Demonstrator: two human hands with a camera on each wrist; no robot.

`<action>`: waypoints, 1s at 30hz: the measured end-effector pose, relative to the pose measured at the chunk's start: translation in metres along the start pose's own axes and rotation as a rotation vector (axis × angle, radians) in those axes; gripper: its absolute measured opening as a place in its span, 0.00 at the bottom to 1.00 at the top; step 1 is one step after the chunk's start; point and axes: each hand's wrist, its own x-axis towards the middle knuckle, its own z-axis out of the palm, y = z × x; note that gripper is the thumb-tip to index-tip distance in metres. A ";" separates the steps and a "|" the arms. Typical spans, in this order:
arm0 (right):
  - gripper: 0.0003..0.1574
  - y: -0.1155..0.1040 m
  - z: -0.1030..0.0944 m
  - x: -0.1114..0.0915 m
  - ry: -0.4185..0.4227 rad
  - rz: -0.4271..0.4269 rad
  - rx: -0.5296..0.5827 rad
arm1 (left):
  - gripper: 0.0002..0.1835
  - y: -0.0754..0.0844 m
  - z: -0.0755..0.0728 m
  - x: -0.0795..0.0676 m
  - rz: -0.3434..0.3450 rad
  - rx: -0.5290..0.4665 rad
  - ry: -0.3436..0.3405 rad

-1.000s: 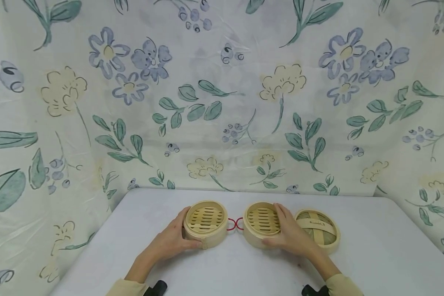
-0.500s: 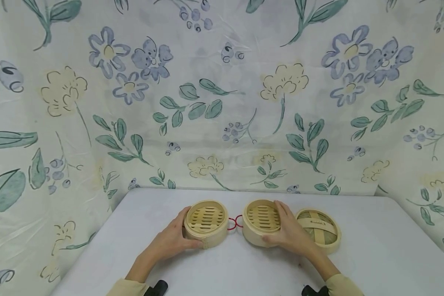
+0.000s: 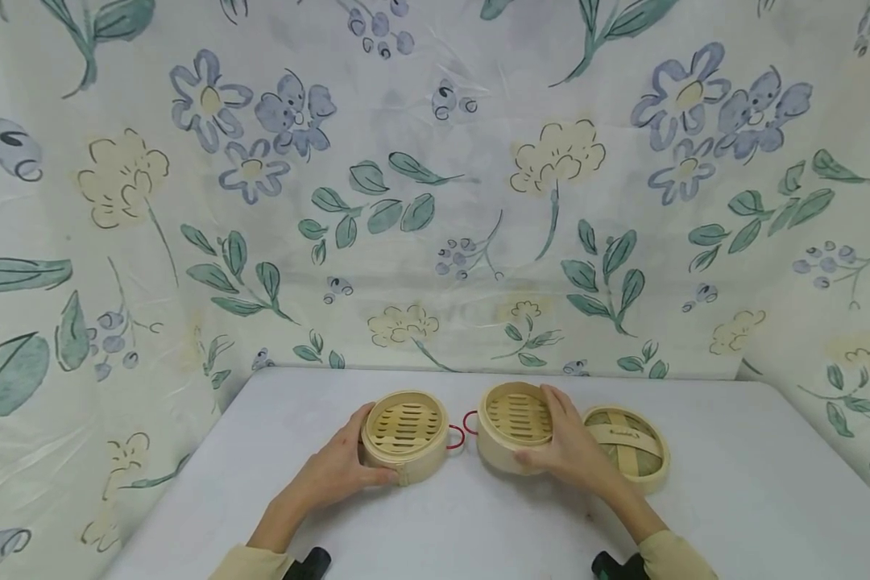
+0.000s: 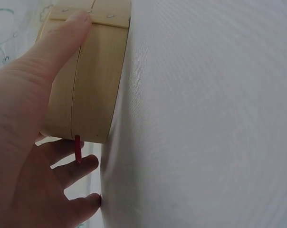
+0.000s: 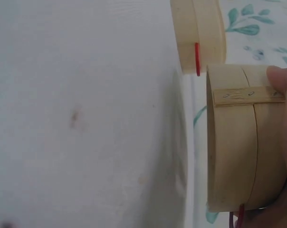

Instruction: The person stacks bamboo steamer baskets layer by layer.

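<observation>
Two round bamboo steamer baskets with slatted bases and red loop handles are in the head view. My left hand [image 3: 337,463] grips the left steamer basket [image 3: 406,431] around its outer side, thumb at the front. In the left wrist view that basket [image 4: 96,80] sits against the white table, a red loop by my fingers. My right hand [image 3: 569,443] holds the right steamer basket [image 3: 515,423] by its right side. The right wrist view shows this basket [image 5: 234,147] raised off the table, its underside edge apart from the surface. A woven bamboo lid [image 3: 627,451] lies just right of my right hand.
The white table [image 3: 435,536] ends at a flower-printed cloth [image 3: 406,242] that hangs behind and at both sides. Black wrist devices [image 3: 308,564] sit below both hands near the front. The lid stands close beside my right forearm.
My right hand has lifted the right steamer basket up and slightly away, and its red loop has parted from the left basket's loop. My left hand and its basket stay nearly in place.
</observation>
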 end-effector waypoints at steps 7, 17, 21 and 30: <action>0.74 -0.006 -0.001 0.016 0.028 -0.012 0.014 | 0.67 0.000 0.001 0.000 0.002 -0.006 -0.003; 0.74 -0.023 -0.001 0.035 0.052 -0.005 0.047 | 0.67 0.000 -0.001 -0.001 0.001 -0.009 0.001; 0.74 -0.034 0.000 0.040 0.043 0.016 0.079 | 0.68 0.000 -0.001 -0.001 0.003 -0.008 -0.002; 0.73 -0.052 0.009 0.051 0.026 0.032 0.136 | 0.68 -0.002 -0.002 0.000 0.003 -0.055 -0.023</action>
